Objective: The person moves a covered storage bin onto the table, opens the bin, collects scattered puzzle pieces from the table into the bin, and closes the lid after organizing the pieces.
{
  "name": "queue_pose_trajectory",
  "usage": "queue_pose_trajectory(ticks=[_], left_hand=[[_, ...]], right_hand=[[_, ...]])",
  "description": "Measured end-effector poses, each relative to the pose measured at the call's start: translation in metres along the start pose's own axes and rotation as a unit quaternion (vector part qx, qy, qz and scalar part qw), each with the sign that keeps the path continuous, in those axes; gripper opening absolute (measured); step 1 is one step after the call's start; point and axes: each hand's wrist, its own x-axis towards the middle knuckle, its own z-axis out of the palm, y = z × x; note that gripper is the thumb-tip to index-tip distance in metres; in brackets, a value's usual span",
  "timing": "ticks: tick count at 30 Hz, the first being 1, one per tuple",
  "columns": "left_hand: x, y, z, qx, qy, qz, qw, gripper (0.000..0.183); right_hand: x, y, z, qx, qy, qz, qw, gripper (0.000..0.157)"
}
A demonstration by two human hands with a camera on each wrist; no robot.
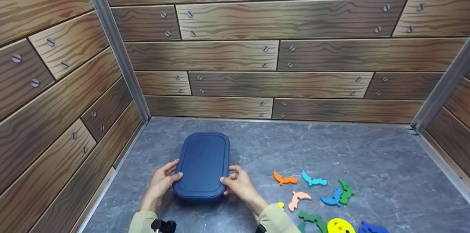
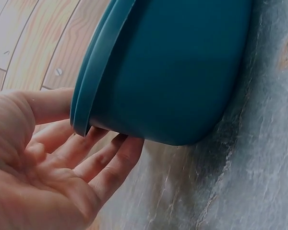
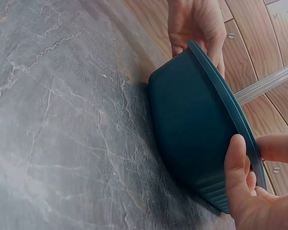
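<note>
A dark blue lidded plastic box (image 1: 203, 163) with rounded corners rests upright on the grey marbled surface, lid on top. My left hand (image 1: 161, 183) grips its left side, thumb at the lid's edge. In the left wrist view, the fingers of this hand (image 2: 62, 153) reach under the overhanging rim and touch the side wall. On the opposite side my right hand (image 1: 242, 186) holds the box, its thumb by the front right corner. The right wrist view has that hand (image 3: 264, 187) pinching the rim between thumb and fingers. Whatever is inside stays hidden by the lid.
To the right lie several small shaped pieces: orange (image 1: 284, 178), light blue (image 1: 314, 179), peach (image 1: 298, 200), blue (image 1: 332, 198) and green (image 1: 345, 192). A yellow round piece (image 1: 340, 226) sits near the front edge of view. Wood-patterned walls (image 1: 227, 55) enclose the surface.
</note>
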Motion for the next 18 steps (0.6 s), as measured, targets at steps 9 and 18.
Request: queue_pose_trajectory(ticks=[9,18], left_hand=[[-0.003,-0.005,0.001,0.010,0.005,-0.011,0.9999,0.060],[-0.007,-0.005,0.005,-0.005,-0.016,0.000,0.9999,0.058]], right_hand=[[-0.004,0.001,-0.004,0.003,0.001,0.005,1.000,0.053],[-0.009,0.001,-0.012,0.005,-0.014,0.011,1.000,0.053]])
